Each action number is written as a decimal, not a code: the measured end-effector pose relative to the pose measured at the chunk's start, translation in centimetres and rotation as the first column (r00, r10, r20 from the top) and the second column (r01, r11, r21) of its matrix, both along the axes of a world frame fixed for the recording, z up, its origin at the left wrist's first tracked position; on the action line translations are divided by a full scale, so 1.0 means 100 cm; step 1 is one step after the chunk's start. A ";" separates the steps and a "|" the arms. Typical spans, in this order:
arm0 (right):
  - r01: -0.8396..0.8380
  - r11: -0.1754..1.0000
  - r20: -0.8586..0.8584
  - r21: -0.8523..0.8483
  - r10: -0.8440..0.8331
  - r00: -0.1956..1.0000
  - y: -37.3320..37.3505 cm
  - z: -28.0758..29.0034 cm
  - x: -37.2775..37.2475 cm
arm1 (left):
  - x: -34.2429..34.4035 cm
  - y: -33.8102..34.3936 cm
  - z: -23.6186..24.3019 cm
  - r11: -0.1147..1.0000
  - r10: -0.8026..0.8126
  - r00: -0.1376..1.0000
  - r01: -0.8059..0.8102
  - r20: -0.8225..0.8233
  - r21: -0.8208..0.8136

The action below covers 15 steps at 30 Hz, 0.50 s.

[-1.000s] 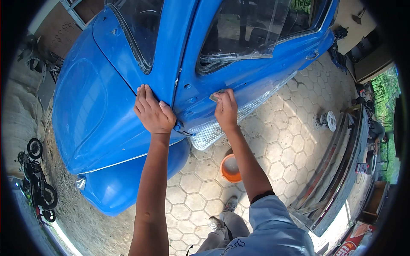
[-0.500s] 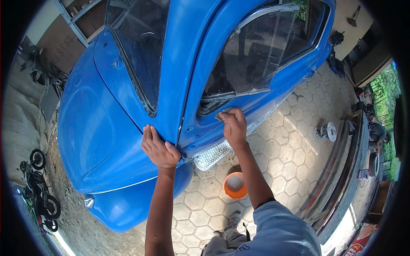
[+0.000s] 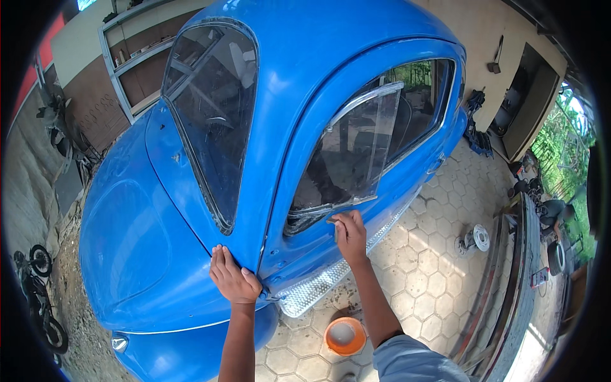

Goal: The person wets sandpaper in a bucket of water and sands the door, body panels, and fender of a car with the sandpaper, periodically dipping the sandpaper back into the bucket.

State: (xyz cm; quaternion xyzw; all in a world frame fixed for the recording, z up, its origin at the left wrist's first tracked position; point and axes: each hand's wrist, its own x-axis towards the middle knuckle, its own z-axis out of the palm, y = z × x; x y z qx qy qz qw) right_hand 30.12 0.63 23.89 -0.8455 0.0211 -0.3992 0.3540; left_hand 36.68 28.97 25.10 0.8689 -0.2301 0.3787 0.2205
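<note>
A blue rounded car (image 3: 133, 242) stands in front of me, its paint dull and bare of trim in places. Flat on the body between bonnet and windscreen pillar rests my left hand (image 3: 233, 277), fingers stretched out and holding nothing. My right hand (image 3: 350, 234) is closed on a small grey-brown piece of sandpaper (image 3: 332, 221), mostly hidden by the fingers, against the door just under the side window (image 3: 350, 153). Below the hands runs a silvery patterned running board (image 3: 312, 294).
An orange bucket (image 3: 345, 348) of cloudy liquid stands on the hexagonal paving by my feet. Farther right are a white wheel hub (image 3: 476, 238), long beams (image 3: 509, 280) and a crouching person (image 3: 560, 213). A motorcycle (image 3: 39, 296) stands at the left.
My view has tilted up, showing more of the roof. My right hand has shifted slightly along the door below the window, still holding the sandpaper; my left hand stays in place on the body.
</note>
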 end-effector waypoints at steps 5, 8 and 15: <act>0.346 0.868 0.113 0.357 -0.407 0.906 0.010 -0.007 0.007 | 0.000 0.000 -0.004 1.000 0.020 1.000 -0.020 0.004 -0.011; 0.220 0.949 0.146 0.226 -0.256 0.956 0.039 -0.004 0.006 | -0.001 0.005 -0.002 1.000 0.023 1.000 -0.023 0.002 -0.004; 0.221 0.879 0.097 0.421 -0.286 0.953 -0.026 0.000 0.009 | 0.000 -0.008 0.000 1.000 0.011 1.000 -0.011 -0.002 -0.014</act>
